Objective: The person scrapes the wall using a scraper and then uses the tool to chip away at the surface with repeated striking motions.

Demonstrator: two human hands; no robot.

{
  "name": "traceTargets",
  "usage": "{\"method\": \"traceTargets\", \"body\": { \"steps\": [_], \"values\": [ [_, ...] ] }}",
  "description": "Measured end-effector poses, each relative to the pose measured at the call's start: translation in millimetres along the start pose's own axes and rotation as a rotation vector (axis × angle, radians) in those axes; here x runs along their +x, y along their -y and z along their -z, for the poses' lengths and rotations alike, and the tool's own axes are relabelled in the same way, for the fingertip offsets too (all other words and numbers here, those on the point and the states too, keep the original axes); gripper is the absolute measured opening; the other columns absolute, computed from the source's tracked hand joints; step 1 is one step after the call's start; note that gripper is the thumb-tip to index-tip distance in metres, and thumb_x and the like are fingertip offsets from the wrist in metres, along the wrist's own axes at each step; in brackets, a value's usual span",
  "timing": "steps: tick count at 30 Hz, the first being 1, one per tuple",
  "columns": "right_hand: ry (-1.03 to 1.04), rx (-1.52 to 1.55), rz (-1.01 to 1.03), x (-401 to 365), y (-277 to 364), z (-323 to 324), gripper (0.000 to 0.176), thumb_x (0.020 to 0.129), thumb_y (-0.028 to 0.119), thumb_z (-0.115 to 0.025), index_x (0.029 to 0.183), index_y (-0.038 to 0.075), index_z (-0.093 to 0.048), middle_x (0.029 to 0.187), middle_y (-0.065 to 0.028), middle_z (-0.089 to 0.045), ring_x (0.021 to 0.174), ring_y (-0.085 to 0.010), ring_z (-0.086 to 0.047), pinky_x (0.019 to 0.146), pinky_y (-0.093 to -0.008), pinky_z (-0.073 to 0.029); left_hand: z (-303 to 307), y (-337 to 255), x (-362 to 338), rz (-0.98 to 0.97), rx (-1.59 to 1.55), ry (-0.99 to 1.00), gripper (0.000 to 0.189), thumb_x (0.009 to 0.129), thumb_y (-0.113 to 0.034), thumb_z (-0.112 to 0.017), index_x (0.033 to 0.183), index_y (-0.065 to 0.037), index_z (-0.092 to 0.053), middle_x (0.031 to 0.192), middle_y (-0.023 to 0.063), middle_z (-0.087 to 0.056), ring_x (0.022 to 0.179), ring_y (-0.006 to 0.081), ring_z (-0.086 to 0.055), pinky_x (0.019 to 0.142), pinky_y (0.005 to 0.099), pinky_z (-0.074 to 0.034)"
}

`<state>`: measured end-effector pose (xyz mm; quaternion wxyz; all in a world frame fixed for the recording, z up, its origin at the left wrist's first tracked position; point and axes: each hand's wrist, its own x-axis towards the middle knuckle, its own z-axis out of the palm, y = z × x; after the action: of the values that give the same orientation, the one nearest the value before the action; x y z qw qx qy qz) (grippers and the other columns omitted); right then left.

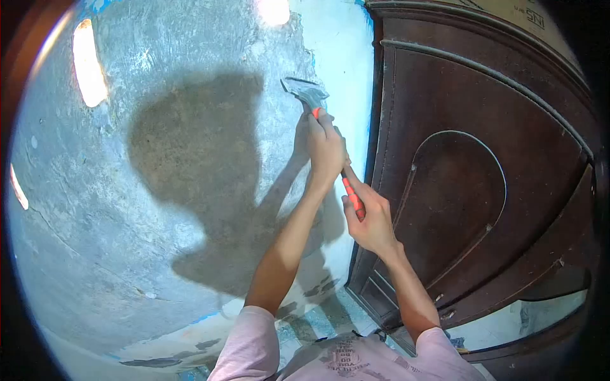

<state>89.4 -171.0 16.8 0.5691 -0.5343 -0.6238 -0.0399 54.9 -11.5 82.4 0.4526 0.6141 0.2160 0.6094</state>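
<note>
A long scraper with an orange handle [351, 195] and a wide metal blade [304, 90] is pressed against a grey, scraped wall [146, 190]. My left hand [325, 147] grips the upper part of the handle, just under the blade. Lower on the handle, my right hand [370, 222] is closed around the orange grip. The blade touches the wall near a strip of pale blue paint [343, 70] beside the door.
A dark brown wooden door [483, 171] with an arched panel stands right of the wall. My shadow falls on the wall's middle. Patches of blue and white paint remain low on the wall [190, 343]. Bright light spots show at upper left.
</note>
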Motion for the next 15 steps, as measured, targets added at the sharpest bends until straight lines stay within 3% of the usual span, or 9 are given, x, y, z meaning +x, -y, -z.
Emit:
{"method": "traceTargets", "body": {
  "steps": [2, 7, 9, 10, 13, 14, 15],
  "values": [
    [0.016, 0.010, -0.017, 4, 1, 7, 0.061, 0.090, -0.004, -0.061, 0.150, 0.003, -0.051, 0.092, -0.0168, -0.067, 0.063, -0.0132, -0.050, 0.064, -0.0294, -0.048, -6, -21, -8, 0.049, -0.059, -0.021, 0.044, 0.110, -0.042, -0.033, 0.111, 0.000, -0.046, 0.058, 0.0013, -0.041, 0.040, 0.0127, -0.042, 0.036, 0.0306, -0.040],
    [0.042, 0.008, -0.032, 3, -3, 16, 0.058, 0.091, -0.003, -0.062, 0.148, 0.002, -0.052, 0.099, -0.0176, -0.069, 0.067, -0.0123, -0.053, 0.065, -0.0289, -0.048, -13, -5, -4, 0.065, -0.121, -0.030, 0.042, 0.111, -0.040, -0.033, 0.111, 0.000, -0.046, 0.059, 0.0017, -0.043, 0.041, 0.0125, -0.043, 0.036, 0.0303, -0.039],
    [-0.019, -0.004, 0.022, -5, -18, 3, 0.057, 0.092, -0.001, -0.063, 0.147, 0.002, -0.053, 0.098, -0.0181, -0.069, 0.067, -0.0152, -0.053, 0.065, -0.0304, -0.048, -10, 25, 4, -0.093, 0.084, -0.124, 0.042, 0.110, -0.030, -0.038, 0.109, 0.009, -0.054, 0.082, 0.0235, -0.062, 0.075, 0.0390, -0.066, 0.071, 0.0467, -0.052],
    [-0.004, 0.000, -0.019, -9, -15, 0, 0.057, 0.092, -0.001, -0.063, 0.147, 0.002, -0.053, 0.098, -0.0183, -0.069, 0.066, -0.0154, -0.053, 0.065, -0.0305, -0.047, -8, 7, -9, 0.014, 0.077, -0.122, 0.041, 0.109, -0.029, -0.039, 0.110, 0.008, -0.056, 0.093, 0.0259, -0.065, 0.096, 0.0432, -0.064, 0.087, 0.0484, -0.046],
    [-0.025, 0.020, -0.002, 1, -14, -7, 0.057, 0.092, -0.001, -0.064, 0.148, 0.003, -0.053, 0.096, -0.0179, -0.068, 0.065, -0.0156, -0.052, 0.064, -0.0307, -0.047, -4, -3, -4, 0.036, 0.061, -0.080, 0.042, 0.109, -0.030, -0.039, 0.111, 0.008, -0.056, 0.096, 0.0263, -0.066, 0.092, 0.0429, -0.064, 0.085, 0.0488, -0.048],
    [-0.057, 0.029, 0.045, 6, -14, -8, 0.057, 0.092, -0.001, -0.064, 0.148, 0.003, -0.053, 0.095, -0.0173, -0.068, 0.064, -0.0156, -0.051, 0.064, -0.0307, -0.046, -4, -6, 9, -0.093, 0.110, -0.094, 0.043, 0.109, -0.031, -0.039, 0.109, 0.009, -0.055, 0.084, 0.0226, -0.064, 0.085, 0.0418, -0.065, 0.081, 0.0477, -0.049],
    [-0.058, 0.030, 0.045, 9, -13, -6, 0.057, 0.092, -0.001, -0.064, 0.148, 0.003, -0.053, 0.095, -0.0173, -0.068, 0.064, -0.0156, -0.051, 0.064, -0.0307, -0.046, -5, -6, 8, -0.094, 0.111, -0.093, 0.043, 0.109, -0.031, -0.039, 0.109, 0.009, -0.055, 0.084, 0.0226, -0.064, 0.085, 0.0418, -0.065, 0.081, 0.0477, -0.049]
  ]
}}
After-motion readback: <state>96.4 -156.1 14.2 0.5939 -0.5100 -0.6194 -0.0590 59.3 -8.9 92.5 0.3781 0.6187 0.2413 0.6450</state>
